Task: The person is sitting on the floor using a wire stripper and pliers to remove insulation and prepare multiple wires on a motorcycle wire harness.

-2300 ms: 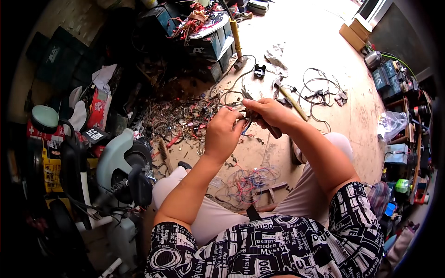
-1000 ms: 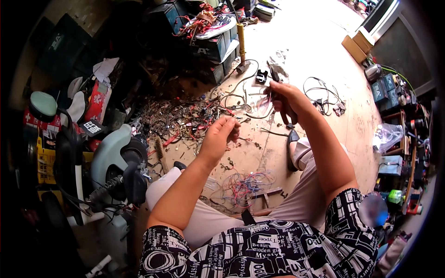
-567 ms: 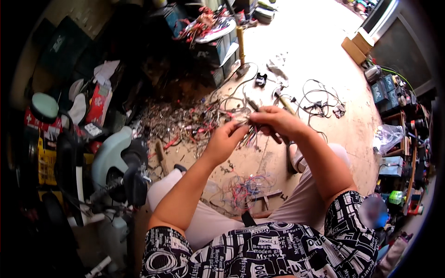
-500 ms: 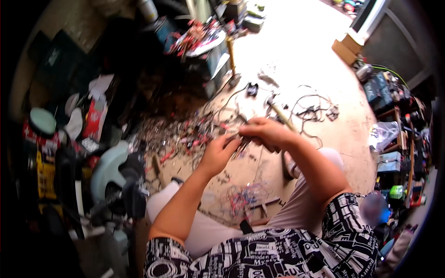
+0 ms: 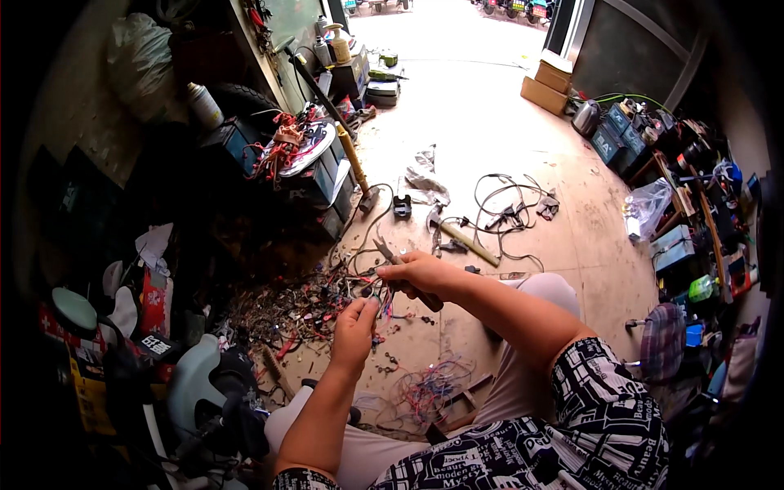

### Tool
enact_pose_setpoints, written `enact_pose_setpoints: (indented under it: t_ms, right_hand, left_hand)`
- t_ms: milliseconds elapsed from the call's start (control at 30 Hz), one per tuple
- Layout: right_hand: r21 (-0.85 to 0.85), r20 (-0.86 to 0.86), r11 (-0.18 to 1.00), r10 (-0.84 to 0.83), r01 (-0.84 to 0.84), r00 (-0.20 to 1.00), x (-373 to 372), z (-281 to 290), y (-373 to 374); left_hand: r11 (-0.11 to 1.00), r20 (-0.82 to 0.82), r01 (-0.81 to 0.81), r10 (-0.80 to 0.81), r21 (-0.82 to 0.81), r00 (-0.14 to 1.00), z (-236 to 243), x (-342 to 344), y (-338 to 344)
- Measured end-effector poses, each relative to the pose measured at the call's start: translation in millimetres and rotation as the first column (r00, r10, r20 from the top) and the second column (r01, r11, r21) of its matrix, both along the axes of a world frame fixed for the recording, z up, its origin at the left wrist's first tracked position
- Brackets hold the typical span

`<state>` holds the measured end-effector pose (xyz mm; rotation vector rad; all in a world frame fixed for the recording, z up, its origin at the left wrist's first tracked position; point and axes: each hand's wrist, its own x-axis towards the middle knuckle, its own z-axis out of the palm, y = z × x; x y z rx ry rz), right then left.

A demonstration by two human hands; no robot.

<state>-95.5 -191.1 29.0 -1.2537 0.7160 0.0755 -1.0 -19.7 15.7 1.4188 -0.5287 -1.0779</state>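
Note:
My right hand (image 5: 415, 273) is closed round a pair of pliers (image 5: 387, 251), whose narrow grey jaws point up and to the left while the handle ends stick out below my palm. Just below and left of it, my left hand (image 5: 356, 323) is closed in a pinch on some thin wires (image 5: 384, 304); how they end is hidden by my fingers. Under both hands lies a heap of scrap wires and small parts (image 5: 310, 306). Closer to me, a tangle of red and blue wires (image 5: 429, 384) rests on the floor between my legs.
Ahead lie a hammer (image 5: 469, 243), a black plug part (image 5: 402, 206) and a coiled black cable (image 5: 506, 208). Another hammer (image 5: 351, 159) stands against a stack of batteries (image 5: 314, 181). Shelved clutter and a clear plastic bag (image 5: 648, 206) line the right side; a grey-green machine part (image 5: 192, 376) is at left.
The view has tilted up, showing more of the doorway. My hands have drawn slightly apart, and the pliers' jaws now stand clear above my left hand.

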Motion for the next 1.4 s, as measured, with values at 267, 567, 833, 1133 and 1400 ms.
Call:
enact_pose_setpoints:
  t_ms: [267,567,833,1133,1400]
  right_hand:
    - [0.052,-0.041,0.996,-0.073,0.075,0.996,9.3,-1.6,-2.9]
    - [-0.084,-0.066,0.979,0.179,-0.184,0.982,0.2,20.3,1.2]
    - [-0.076,0.009,0.989,0.129,-0.128,0.992,3.8,36.4,15.9]
    - [-0.103,0.092,0.988,0.127,-0.117,0.988,9.8,18.4,6.9]
    - [0.083,0.023,0.991,-0.109,0.107,0.994,19.1,3.7,2.7]
  left_hand:
    - [0.998,-0.091,-0.052,0.051,-0.018,0.995,-9.4,1.9,-3.7]
    - [0.987,-0.107,0.121,-0.11,0.103,0.988,-14.1,0.4,1.6]
    - [0.993,-0.162,0.104,-0.093,0.056,0.982,-1.7,8.6,1.3]
    - [0.996,-0.135,0.06,-0.068,-0.06,0.988,-9.6,21.8,-13.6]
    - [0.999,0.089,-0.024,0.021,0.033,0.996,-30.9,22.2,-32.1]
